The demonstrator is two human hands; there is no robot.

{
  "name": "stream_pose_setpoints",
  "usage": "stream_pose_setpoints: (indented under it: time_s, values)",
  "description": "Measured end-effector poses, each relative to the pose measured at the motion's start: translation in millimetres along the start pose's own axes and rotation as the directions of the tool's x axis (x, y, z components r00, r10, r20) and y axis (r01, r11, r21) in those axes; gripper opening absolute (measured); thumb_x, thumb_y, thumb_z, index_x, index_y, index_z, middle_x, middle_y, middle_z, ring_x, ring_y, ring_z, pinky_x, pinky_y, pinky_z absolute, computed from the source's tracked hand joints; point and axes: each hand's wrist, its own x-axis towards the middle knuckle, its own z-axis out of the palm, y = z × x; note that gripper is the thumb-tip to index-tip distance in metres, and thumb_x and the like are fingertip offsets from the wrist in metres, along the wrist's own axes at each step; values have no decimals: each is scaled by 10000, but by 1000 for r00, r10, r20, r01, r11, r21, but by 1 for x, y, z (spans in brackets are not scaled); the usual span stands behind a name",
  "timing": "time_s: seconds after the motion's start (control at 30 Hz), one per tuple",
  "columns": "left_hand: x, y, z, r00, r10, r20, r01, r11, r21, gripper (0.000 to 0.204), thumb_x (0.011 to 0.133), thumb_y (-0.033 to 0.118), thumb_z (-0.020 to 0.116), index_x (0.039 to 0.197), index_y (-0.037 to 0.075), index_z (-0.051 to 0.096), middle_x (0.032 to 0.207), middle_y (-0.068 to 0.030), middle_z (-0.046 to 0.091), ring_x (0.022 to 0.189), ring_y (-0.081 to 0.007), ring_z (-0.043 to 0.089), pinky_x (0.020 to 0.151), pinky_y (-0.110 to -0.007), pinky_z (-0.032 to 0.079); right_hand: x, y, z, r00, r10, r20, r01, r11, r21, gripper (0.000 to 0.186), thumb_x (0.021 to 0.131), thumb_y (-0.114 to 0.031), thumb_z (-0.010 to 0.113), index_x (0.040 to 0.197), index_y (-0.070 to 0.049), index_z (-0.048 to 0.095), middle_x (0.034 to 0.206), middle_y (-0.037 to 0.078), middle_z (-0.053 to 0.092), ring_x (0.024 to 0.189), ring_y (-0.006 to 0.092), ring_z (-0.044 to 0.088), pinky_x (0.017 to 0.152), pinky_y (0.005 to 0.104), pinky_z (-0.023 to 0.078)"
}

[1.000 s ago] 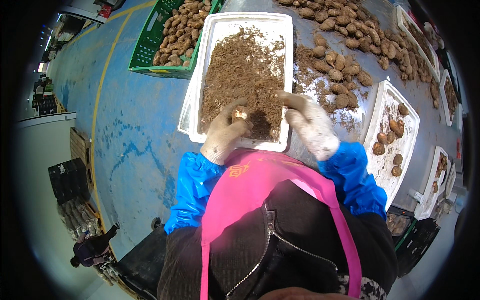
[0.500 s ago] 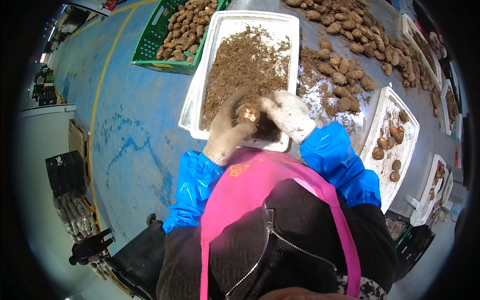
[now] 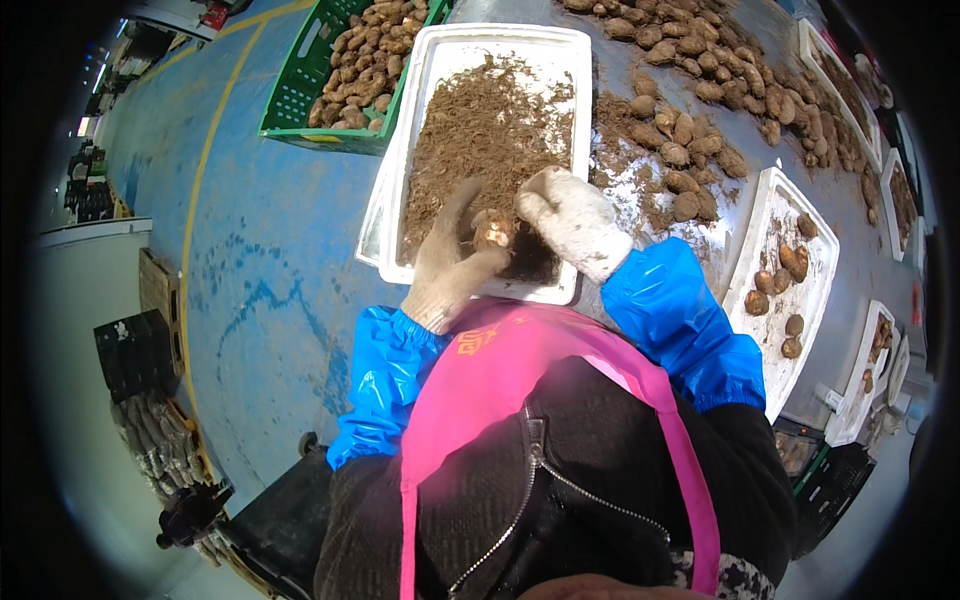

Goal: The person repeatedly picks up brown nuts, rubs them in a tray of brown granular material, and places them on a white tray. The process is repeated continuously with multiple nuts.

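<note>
While the left hand [image 3: 445, 262] holds a brown root [image 3: 492, 231] between thumb and fingers over the white tray [image 3: 500, 33], the right hand [image 3: 572, 216] curls its fingers just beside it, whether pinching anything I cannot tell.

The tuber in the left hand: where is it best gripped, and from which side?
Probably around the rounded body of the tuber, coming from the right: the left hand covers its left side, while the side toward the right hand looks uncovered.
</note>
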Motion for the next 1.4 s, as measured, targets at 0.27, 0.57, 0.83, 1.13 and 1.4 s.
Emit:
stream_pose_setpoints:
  time_s: [0.27, 0.57, 0.83, 1.13, 1.4]
  values:
    - [0, -1, 1, 998, 27, 61, -29, 999, 37, 995, 771, 140, 763, 1645, 37, 298, 1473, -237, 551, 1308, -282, 588, 1124, -366, 473, -6, -8, 6, 898, -439, 13, 438, 897, 61, 295, 962, -232, 691, 1196, -53, 699, 1182, 162, 712, 1153, 362, 671, 1027, 429, 521]
    - [-2, 5, -2, 1000, -23, -4, 23, 999, 31, 960, 773, 141, 764, 1643, 102, 361, 1394, -234, 621, 1199, -280, 658, 1042, -373, 532, -7, 3, -11, 998, -25, 58, 17, 990, 139, 270, 973, -242, 710, 1156, -45, 719, 1139, 169, 726, 1105, 355, 689, 981, 422, 541]
    - [-6, 2, -3, 1000, -6, -3, 6, 997, 80, 946, 776, 167, 770, 1635, 97, 379, 1437, -231, 614, 1303, -292, 616, 1104, -383, 492, 1, -3, 0, 988, -146, -44, 142, 987, -76, 243, 990, -236, 660, 1162, -69, 697, 1134, 182, 727, 1093, 374, 690, 966, 471, 543]
    - [-1, -3, 0, 998, -37, -53, 39, 998, 48, 923, 775, 118, 758, 1624, 92, 395, 1506, -223, 564, 1398, -324, 547, 1161, -408, 459, -18, -4, 9, 958, -264, -113, 276, 956, 103, 357, 979, -345, 664, 1126, -25, 729, 1062, 221, 717, 1045, 407, 692, 926, 483, 554]
    - [-5, 4, -2, 998, 64, -10, -63, 996, 57, 840, 809, 138, 731, 1587, 16, 438, 1499, -192, 549, 1402, -305, 532, 1167, -394, 444, -11, -1, 4, 998, 42, 53, -60, 910, 411, 290, 1027, -263, 655, 1210, -43, 709, 1070, 134, 745, 1008, 235, 715, 889, 392, 571]
